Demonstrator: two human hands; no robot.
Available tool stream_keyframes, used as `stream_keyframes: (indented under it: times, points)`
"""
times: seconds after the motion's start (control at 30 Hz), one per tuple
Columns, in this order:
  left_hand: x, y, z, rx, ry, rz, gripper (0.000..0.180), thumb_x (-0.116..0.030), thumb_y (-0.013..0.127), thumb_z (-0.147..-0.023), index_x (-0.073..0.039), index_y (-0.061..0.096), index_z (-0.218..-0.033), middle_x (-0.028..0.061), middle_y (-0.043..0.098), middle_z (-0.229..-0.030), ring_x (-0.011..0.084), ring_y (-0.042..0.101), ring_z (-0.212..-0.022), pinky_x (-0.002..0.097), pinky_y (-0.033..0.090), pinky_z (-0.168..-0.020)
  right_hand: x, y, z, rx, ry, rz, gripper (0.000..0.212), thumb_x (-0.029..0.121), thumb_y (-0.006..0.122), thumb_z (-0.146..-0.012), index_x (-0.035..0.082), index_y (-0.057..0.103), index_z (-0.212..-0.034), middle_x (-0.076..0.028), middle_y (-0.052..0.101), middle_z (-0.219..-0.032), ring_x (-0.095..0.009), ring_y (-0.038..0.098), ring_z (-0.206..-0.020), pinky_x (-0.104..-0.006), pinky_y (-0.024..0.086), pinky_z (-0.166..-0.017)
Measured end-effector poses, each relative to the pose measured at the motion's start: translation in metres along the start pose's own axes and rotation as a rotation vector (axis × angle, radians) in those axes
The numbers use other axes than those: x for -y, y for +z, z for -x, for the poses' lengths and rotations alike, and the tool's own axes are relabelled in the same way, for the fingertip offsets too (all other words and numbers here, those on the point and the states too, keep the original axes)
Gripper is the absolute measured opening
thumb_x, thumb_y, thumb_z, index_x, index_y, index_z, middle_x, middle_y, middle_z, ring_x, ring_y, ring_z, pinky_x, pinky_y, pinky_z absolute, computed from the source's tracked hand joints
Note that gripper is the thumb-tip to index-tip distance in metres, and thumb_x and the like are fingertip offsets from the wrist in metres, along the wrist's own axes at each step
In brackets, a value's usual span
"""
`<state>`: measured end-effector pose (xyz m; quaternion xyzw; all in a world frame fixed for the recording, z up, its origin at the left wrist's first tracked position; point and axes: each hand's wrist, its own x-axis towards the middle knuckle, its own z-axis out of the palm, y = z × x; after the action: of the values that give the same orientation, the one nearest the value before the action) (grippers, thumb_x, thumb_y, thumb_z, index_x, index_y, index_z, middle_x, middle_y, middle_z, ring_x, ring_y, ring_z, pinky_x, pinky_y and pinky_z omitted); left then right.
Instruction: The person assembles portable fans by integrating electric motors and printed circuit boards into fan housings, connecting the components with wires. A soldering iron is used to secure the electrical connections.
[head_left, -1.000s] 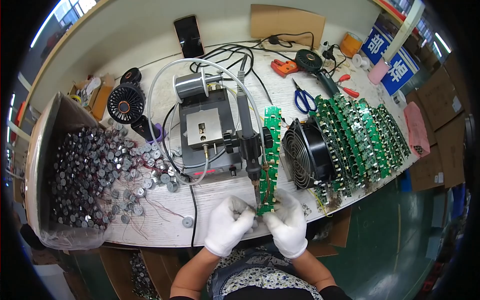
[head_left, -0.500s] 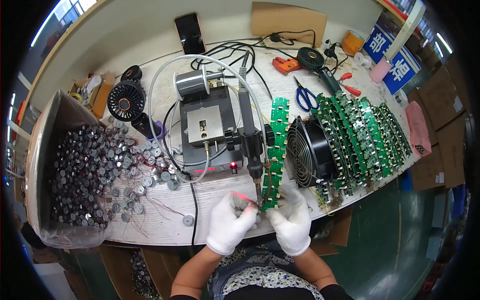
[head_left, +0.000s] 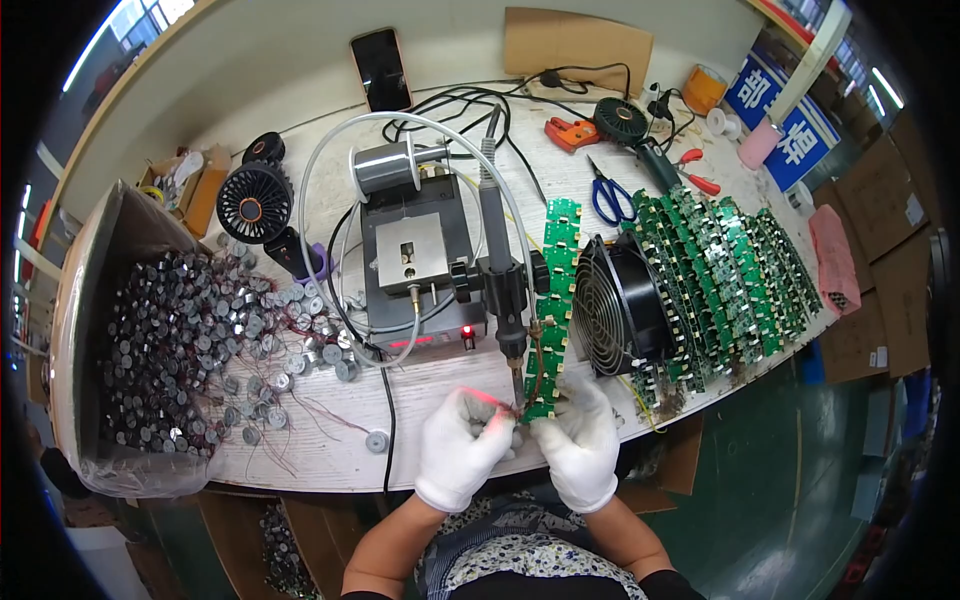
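Ahead of our right hand (head_left: 578, 450), which pinches its near end, the green circuit-board strip (head_left: 553, 300) runs lengthwise away. Our left hand (head_left: 463, 450) curls beside the soldering iron (head_left: 510, 340); whether it grips anything, we cannot tell.

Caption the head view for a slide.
White-gloved left hand and right hand at the near end of a green circuit-board strip, beside a soldering iron.

Downward head-height fisheye view
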<state>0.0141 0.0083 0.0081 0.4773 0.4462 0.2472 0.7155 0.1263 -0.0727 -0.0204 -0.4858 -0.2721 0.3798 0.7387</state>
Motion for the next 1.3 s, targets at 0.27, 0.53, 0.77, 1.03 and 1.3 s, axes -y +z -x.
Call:
stream_keyframes:
  times: [0.27,0.53,0.77,1.03,1.3]
  points:
    - [0.003,-0.001,-0.002,0.003,-0.019,0.007,0.013,-0.004,0.061,-0.085,0.004,0.052,-0.09,0.0089,0.061,-0.076,0.0128,0.062,-0.062,0.0244,0.051,-0.054,0.002,0.003,-0.002,-0.006,0.049,-0.029,0.049,-0.013,0.055,-0.08,-0.006,0.038,-0.126,-0.015,0.052,-0.118,-0.021,0.057,-0.099,-0.0312,0.049,-0.084]
    - [-0.01,-0.015,-0.011,0.195,-0.026,-0.229,0.013,-0.008,0.057,-0.083,0.004,0.054,-0.089,0.0099,0.063,-0.074,0.012,0.06,-0.058,0.024,0.05,-0.054,-0.003,-0.001,0.004,-0.028,0.04,-0.03,0.05,-0.013,0.054,-0.08,-0.007,0.037,-0.126,-0.016,0.051,-0.117,-0.021,0.058,-0.099,-0.0315,0.049,-0.085]
    - [-0.013,-0.026,-0.02,0.337,0.041,-0.408,0.015,-0.011,0.062,-0.079,0.002,0.057,-0.083,0.0081,0.063,-0.069,0.0107,0.059,-0.06,0.0257,0.048,-0.056,0.0,0.0,0.005,0.015,0.047,-0.041,0.05,-0.015,0.052,-0.08,-0.006,0.036,-0.126,-0.016,0.05,-0.117,-0.023,0.057,-0.102,-0.0344,0.051,-0.084]
    - [-0.021,-0.028,-0.028,0.436,0.038,-0.465,0.01,-0.005,0.054,-0.078,0.003,0.052,-0.083,0.0088,0.061,-0.072,0.0129,0.062,-0.06,0.0249,0.05,-0.054,-0.004,-0.001,0.004,0.028,0.031,-0.032,0.05,-0.016,0.051,-0.08,-0.006,0.036,-0.127,-0.016,0.051,-0.118,-0.024,0.057,-0.103,-0.0349,0.051,-0.085]
    - [-0.019,-0.027,-0.027,0.433,0.064,-0.448,0.009,-0.004,0.054,-0.079,0.003,0.05,-0.082,0.0091,0.06,-0.072,0.0126,0.061,-0.058,0.0251,0.049,-0.052,0.0,-0.001,0.006,0.021,0.027,-0.011,0.05,-0.014,0.053,-0.08,-0.005,0.037,-0.127,-0.016,0.05,-0.119,-0.023,0.056,-0.104,-0.0339,0.05,-0.087]
